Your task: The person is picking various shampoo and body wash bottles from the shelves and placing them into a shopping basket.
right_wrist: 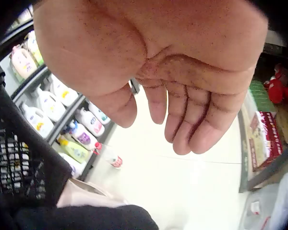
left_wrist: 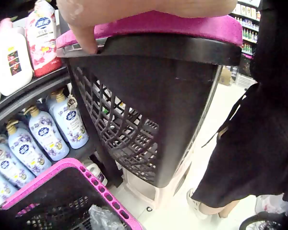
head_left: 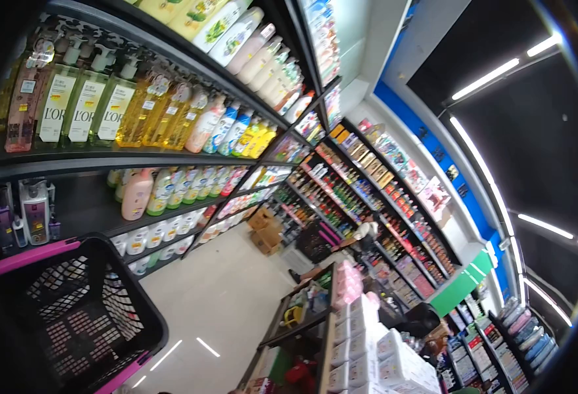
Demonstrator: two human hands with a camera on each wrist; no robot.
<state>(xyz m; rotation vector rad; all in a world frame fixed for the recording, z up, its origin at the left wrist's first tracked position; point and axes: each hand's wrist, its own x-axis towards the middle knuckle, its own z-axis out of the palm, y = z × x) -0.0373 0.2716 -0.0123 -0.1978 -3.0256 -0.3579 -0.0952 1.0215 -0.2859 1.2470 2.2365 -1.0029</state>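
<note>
A black shopping basket (head_left: pixel 160 315) with pink handles stands at the lower left of the head view, beside the shelves; neither hand shows there. In the left wrist view my left hand (left_wrist: pixel 129 8) lies across the pink top edge of the basket (left_wrist: pixel 187 91), its thumb hooked down over the rim. Its other fingers are hidden. My right hand (right_wrist: pixel 158 62) hangs palm in view, fingers relaxed and slightly bent, holding nothing. Part of the basket's mesh wall (right_wrist: pixel 21 167) shows to the left of that hand.
Shelves carry pump bottles (head_left: pixel 92 105) and lotion bottles (head_left: pixel 138 194) on the left. A second pink-rimmed basket (left_wrist: pixel 69 165) holds clear plastic. Cardboard boxes (head_left: pixel 264 233) sit down the aisle; white packs (head_left: pixel 394 364) are stacked right. Someone in black clothing (left_wrist: pixel 249 148) stands near the basket.
</note>
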